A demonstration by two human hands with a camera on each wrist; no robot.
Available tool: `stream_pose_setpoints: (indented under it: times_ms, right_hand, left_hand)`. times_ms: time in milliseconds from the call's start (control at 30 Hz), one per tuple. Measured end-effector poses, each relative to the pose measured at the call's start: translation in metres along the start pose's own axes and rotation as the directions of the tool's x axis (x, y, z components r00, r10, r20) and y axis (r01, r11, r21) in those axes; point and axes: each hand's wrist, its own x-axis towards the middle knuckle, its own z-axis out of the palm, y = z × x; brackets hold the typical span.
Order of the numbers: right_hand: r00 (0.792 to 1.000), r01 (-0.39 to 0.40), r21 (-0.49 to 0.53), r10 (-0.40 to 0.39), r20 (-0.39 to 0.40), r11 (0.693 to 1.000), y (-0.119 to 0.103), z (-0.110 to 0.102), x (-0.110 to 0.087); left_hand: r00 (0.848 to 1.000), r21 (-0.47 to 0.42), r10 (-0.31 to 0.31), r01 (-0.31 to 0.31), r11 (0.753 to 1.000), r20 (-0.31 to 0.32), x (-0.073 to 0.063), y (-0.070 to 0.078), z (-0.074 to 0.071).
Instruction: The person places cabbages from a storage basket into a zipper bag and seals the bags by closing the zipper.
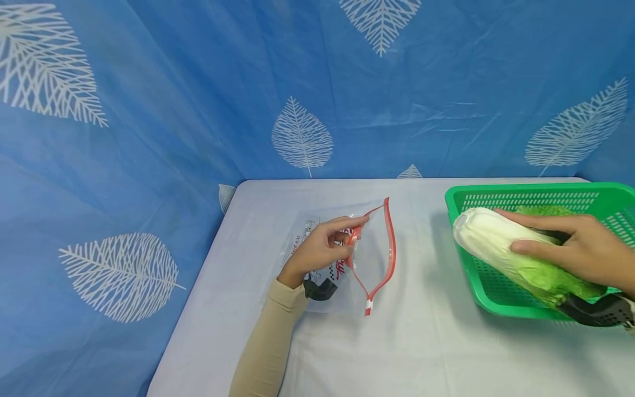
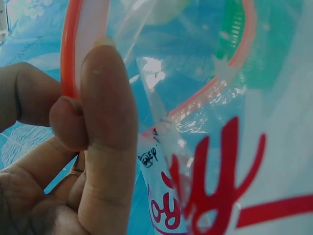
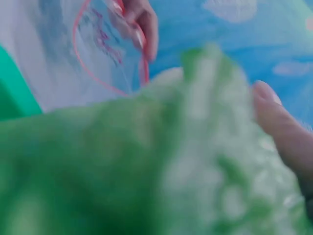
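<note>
Pinching one red zip strip [image 1: 352, 248] of a clear zip bag [image 1: 331, 271] between the thumb and fingers of the left hand [image 1: 322, 248]. Gripping a napa cabbage [image 1: 516, 253] in the right hand [image 1: 580, 242], from opposite sides with thumb and fingers. Pointing white base first toward the bag, well apart from its gaping mouth. Held over a green plastic basket [image 1: 511, 311], reaching across its left rim at the base end. Visible beyond the cabbage, inside the basket, more green leaves [image 1: 545, 210]. Fitted at the near end of the zip with a white slider [image 1: 369, 304] and printed in red and black on the bag's body. Spread below bag and basket, a white tablecloth [image 1: 412, 353]. Hung behind, a blue curtain [image 1: 421, 110] patterned with white leaves.
</note>
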Motion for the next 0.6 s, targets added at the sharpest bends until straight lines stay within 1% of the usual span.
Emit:
stream_pose_setpoints:
  times_ms: [67,167,233,333,367,467,567,600]
  right_hand:
    - [0.999,0.034,0.035,-0.033,-0.016,0.999,-0.012,0.004,0.002]
    - [0.999,0.054,0.079,-0.054,-0.011,0.995,-0.03,0.013,0.003]
    - [0.997,0.074,0.08,-0.073,-0.011,0.994,-0.041,0.02,0.004]
    - [0.999,0.05,0.087,-0.05,-0.001,0.995,-0.056,0.032,0.004]
    - [0.998,0.057,0.085,-0.057,-0.002,0.995,-0.06,0.036,0.004]
    - [0.996,0.081,0.097,-0.079,-0.03,0.992,-0.07,0.049,0.004]
    - [0.988,0.145,0.094,-0.138,-0.074,0.985,-0.08,0.061,0.004]
    - [0.985,0.155,0.087,-0.147,-0.093,0.984,-0.083,0.065,0.004]
  left_hand:
    - [1.0,-0.005,0.0,0.0,1.0,0.002,0.0,0.0,0.0]
    - [1.0,-0.008,-0.001,0.001,1.0,0.004,0.001,0.001,0.0]
    - [1.0,-0.011,-0.002,0.002,1.0,0.004,0.001,0.001,0.0]
    - [1.0,-0.008,-0.004,0.004,1.0,0.005,0.001,0.001,0.0]
    - [1.0,-0.008,-0.005,0.005,1.0,0.005,0.001,0.0,0.001]
    - [1.0,-0.005,-0.005,0.005,1.0,0.006,0.001,0.0,0.001]
    - [1.0,0.001,-0.008,0.008,1.0,0.009,0.001,0.0,0.001]
    - [1.0,0.004,-0.008,0.008,1.0,0.009,0.001,-0.001,0.001]
